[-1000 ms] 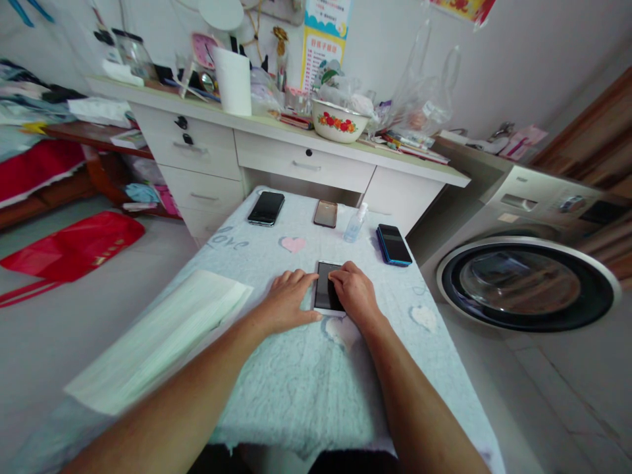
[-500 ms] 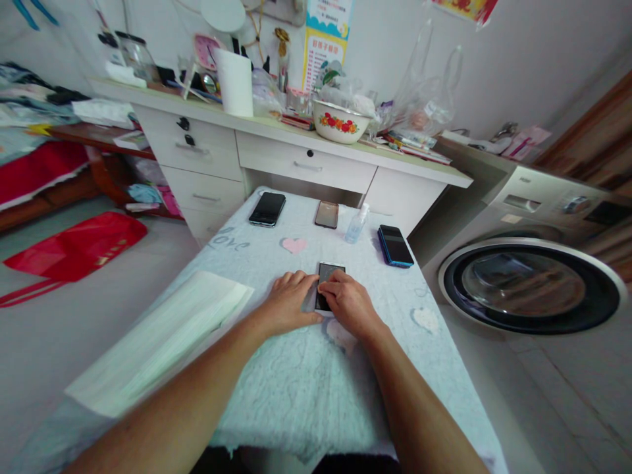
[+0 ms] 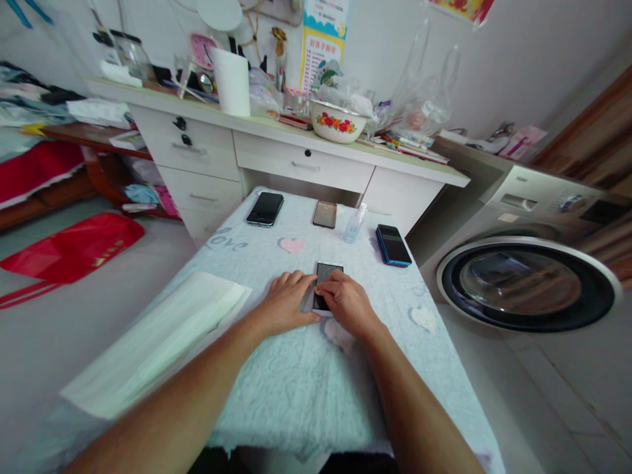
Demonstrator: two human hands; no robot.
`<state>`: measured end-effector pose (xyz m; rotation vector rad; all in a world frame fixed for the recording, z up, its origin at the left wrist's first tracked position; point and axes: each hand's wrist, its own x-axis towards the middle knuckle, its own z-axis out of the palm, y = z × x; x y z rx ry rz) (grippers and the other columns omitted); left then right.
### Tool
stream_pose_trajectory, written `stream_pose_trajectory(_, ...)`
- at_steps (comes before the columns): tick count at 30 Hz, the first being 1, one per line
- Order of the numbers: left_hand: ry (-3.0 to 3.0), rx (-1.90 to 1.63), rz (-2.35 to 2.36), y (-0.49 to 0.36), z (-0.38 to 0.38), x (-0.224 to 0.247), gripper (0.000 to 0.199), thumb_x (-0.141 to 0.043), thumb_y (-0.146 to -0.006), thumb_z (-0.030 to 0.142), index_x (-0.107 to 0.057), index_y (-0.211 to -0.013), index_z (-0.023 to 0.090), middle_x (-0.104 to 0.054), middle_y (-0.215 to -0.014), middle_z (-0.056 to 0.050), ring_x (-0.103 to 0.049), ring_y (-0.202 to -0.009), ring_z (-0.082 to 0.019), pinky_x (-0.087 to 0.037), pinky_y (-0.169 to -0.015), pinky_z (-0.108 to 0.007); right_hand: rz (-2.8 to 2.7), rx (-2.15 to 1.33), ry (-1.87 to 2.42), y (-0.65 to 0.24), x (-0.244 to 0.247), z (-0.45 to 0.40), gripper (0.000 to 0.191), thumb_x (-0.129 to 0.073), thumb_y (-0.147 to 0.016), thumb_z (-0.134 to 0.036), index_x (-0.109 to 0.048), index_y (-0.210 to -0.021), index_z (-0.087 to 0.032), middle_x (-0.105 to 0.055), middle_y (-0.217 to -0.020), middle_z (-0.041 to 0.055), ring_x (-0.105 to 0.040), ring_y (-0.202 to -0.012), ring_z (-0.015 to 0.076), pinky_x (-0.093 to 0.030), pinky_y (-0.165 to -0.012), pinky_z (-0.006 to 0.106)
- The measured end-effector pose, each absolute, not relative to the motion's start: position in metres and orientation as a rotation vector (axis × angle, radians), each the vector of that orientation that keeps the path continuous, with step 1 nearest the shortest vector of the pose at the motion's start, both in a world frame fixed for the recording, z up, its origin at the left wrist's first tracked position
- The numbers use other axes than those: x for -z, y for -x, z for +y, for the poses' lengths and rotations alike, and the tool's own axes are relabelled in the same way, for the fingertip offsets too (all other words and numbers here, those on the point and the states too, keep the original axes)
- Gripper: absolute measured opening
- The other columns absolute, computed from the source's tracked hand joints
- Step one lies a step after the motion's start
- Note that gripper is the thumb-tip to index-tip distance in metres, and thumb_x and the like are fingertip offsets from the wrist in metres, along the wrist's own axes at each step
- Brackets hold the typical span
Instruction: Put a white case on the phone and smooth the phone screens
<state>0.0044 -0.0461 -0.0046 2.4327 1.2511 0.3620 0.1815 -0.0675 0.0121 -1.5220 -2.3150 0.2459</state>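
Note:
A smartphone with a dark screen and white ends [image 3: 330, 268] lies flat on the cloth-covered table between my hands. My left hand [image 3: 287, 303] braces its left side, the forefinger on the edge and the thumb by the lower corner. My right hand [image 3: 347, 299] is over the screen, fingers pinched together and pressed down. A small pale bit shows at its fingertips; I cannot make out what it is. Beyond the hands are a phone case [image 3: 324, 214] and a clear spray bottle [image 3: 353, 224].
A black phone [image 3: 265, 209] lies far left on the table, a blue-edged phone [image 3: 394, 245] at right. White folded sheet material [image 3: 158, 342] lies along the left side. Behind stands a white desk [image 3: 306, 161] with a flowered bowl [image 3: 340, 122]; a washing machine [image 3: 528, 283] is at right.
The view has shifted very slightly. My right hand still presses on the screen with a barely visible shift of the fingers; my left hand keeps its place at the phone's edge.

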Motion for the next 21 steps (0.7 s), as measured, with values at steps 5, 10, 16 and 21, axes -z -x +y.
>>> stream_pose_trajectory(5, -2.431, -0.351, 1.257, -0.004, -0.047, 0.004, 0.069, -0.062, -0.069, 0.050, -0.038, -0.130, 0.028, -0.048, -0.122, -0.007, -0.042, -0.114, -0.029, -0.033, -0.095, -0.041, -2.212, -0.197, 1.648, -0.188, -0.006, -0.059, 0.025, -0.047, -0.091, -0.023, -0.071, -0.096, -0.024, -0.060, -0.090, 0.0030, -0.055, -0.083, 0.0125, -0.040, -0.075, 0.021)
stream_pose_trajectory(10, -2.435, -0.341, 1.259, -0.004, -0.046, 0.004, 0.070, -0.061, -0.070, 0.048, -0.036, -0.132, 0.027, -0.048, -0.122, -0.007, -0.042, -0.113, -0.029, -0.032, -0.095, -0.041, -2.128, -0.129, 1.772, -0.201, -0.001, -0.051, 0.024, -0.047, -0.091, -0.025, -0.071, -0.097, -0.025, -0.060, -0.090, 0.0029, -0.056, -0.081, 0.0125, -0.039, -0.073, 0.021)
stream_pose_trajectory(16, -2.439, -0.345, 1.256, -0.004, -0.046, 0.004, 0.069, -0.062, -0.070, 0.047, -0.036, -0.131, 0.028, -0.048, -0.122, -0.007, -0.043, -0.113, -0.028, -0.034, -0.094, -0.040, -2.100, -0.111, 1.813, -0.211, -0.005, -0.052, 0.025, -0.047, -0.092, -0.027, -0.071, -0.094, -0.024, -0.060, -0.089, 0.0040, -0.056, -0.082, 0.0129, -0.038, -0.073, 0.022)
stream_pose_trajectory(21, -2.449, -0.363, 1.239, -0.003, -0.047, 0.005, 0.070, -0.061, -0.070, 0.048, -0.037, -0.132, 0.025, -0.048, -0.122, -0.008, -0.043, -0.113, -0.028, -0.034, -0.095, -0.041, -2.184, -0.183, 1.719, -0.210, -0.010, -0.059, 0.023, -0.049, -0.090, -0.023, -0.072, -0.091, -0.024, -0.060, -0.088, 0.0031, -0.056, -0.080, 0.0121, -0.038, -0.072, 0.021)
